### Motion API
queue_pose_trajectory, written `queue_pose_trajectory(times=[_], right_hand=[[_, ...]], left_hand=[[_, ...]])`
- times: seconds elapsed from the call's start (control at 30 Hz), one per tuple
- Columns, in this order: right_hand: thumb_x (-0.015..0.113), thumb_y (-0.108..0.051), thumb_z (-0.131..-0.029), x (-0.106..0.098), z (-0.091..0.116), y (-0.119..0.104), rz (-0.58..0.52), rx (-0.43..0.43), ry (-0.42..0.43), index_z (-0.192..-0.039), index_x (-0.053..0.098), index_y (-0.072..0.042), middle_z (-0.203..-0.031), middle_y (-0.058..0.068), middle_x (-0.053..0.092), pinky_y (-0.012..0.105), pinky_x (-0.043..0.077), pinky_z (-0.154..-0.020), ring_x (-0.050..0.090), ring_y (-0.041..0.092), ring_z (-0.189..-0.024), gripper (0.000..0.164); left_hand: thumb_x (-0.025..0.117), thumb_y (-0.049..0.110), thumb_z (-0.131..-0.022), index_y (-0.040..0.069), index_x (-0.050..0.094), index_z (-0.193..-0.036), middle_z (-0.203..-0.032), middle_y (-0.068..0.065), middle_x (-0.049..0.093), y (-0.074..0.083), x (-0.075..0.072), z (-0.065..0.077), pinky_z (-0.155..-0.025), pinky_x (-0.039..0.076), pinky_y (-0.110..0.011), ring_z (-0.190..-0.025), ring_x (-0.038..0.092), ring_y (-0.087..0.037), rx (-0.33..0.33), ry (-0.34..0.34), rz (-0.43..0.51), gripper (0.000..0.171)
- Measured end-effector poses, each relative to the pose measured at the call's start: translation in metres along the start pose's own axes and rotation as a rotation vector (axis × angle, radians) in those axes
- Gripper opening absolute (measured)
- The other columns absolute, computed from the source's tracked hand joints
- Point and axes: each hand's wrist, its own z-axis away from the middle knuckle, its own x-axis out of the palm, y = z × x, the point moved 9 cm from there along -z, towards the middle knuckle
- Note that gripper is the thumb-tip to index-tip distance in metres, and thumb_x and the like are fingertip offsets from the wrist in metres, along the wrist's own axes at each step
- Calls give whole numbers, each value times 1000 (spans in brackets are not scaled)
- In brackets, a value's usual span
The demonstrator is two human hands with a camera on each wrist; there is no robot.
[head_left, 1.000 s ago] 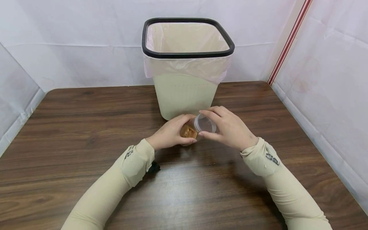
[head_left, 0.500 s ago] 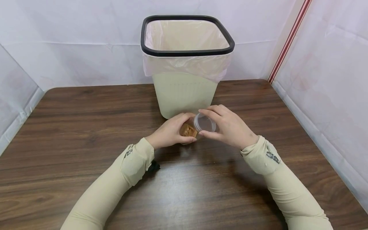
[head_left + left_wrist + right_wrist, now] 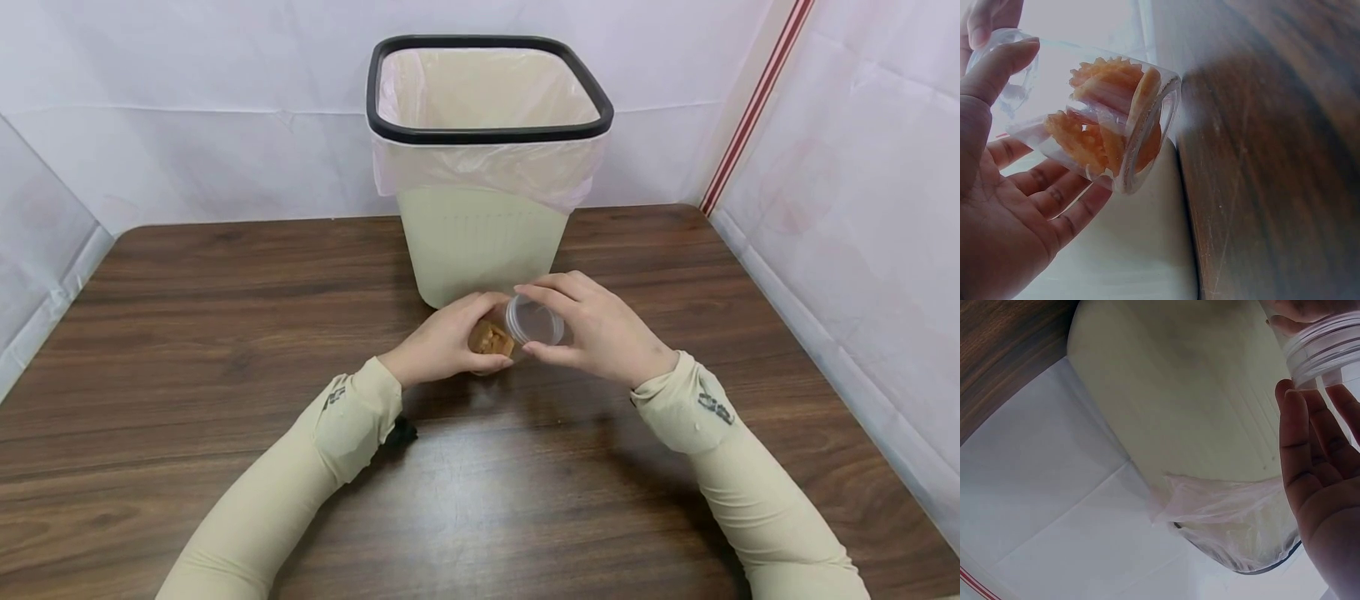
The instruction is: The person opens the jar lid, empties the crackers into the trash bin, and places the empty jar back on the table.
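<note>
Over the table, close in front of the bin, my left hand (image 3: 446, 342) grips a clear plastic jar (image 3: 1100, 115) between thumb and fingers. The jar is tilted, its ringed end up to the right. Several golden, scalloped-edged crackers (image 3: 1088, 140) lie towards its base; in the head view they appear as a brown patch between the thumb and index finger. My right hand (image 3: 592, 333) holds the clear round lid (image 3: 536, 321) at the jar's top end, thumb on the near side and fingers on the far side. In the right wrist view its fingertips meet the ringed rim (image 3: 1325, 350).
A cream bin (image 3: 480, 242) with a black rim (image 3: 487, 135) and a pinkish translucent liner (image 3: 487, 171) stands right behind the hands on the dark wooden table (image 3: 247, 317). White sheeting (image 3: 225, 58) hangs behind and at both sides. A small black object (image 3: 403, 432) shows beneath the left wrist.
The head view has tilted slightly, so the bin and table sit a little higher in it. Both hands keep almost the same place and hold on the jar and lid.
</note>
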Motion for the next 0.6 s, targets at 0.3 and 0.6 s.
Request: queue_pose_trajectory(times=[0.3, 0.6], right_hand=[[75, -23, -77, -2, 4, -1, -13, -32, -17, -127, 59, -6, -121, 10, 62, 37, 47, -94, 57, 24, -108, 56], [75, -21, -76, -5, 8, -2, -22, -63, -12, -127, 59, -6, -122, 9, 62, 38, 46, -95, 58, 23, -107, 55]], left_hand=[[79, 30, -79, 9, 50, -133, -124, -5, 59, 3, 3, -3, -102, 44, -37, -114, 55, -18, 0, -12, 11, 65], [79, 32, -79, 10, 49, -135, -125, -4, 59, 4, 7, -5, -102, 44, -37, -115, 55, -17, -8, -27, 10, 67]])
